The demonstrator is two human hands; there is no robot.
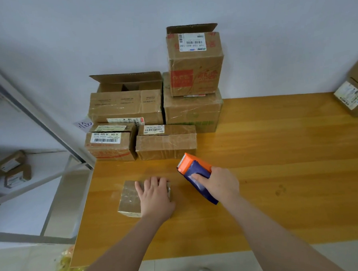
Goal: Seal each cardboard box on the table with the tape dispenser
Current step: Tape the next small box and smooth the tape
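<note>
Two hands in view, one box being worked. The left hand [155,195] lay flat on top of the small cardboard box [128,200] at the near left of the table [278,151], fingers fairly straight, pressing down, not curled round it. The right hand [220,184] was wrapped tight round the tape dispenser [196,176], fingers closed over its blue body, orange toothed end pointing away toward the stack. The dispenser sat just right of the box, not touching it; whether it rested on the wood, cannot tell.

Step judged: bringing the dispenser over to tape the top seam. To do it well:
- keep the palm holding the flaps shut but slide it off the seam line first
- start the tape on a side wall, not the top edge
- pull straight along the seam with steady downward pressure
- tilt onto the teeth to cut clean

The box top looked glossy; taped already or not, cannot tell.

More left to do at the back: the open box [126,105] had its flaps up, and so did the tall box [195,62] stacked beside it.
</note>
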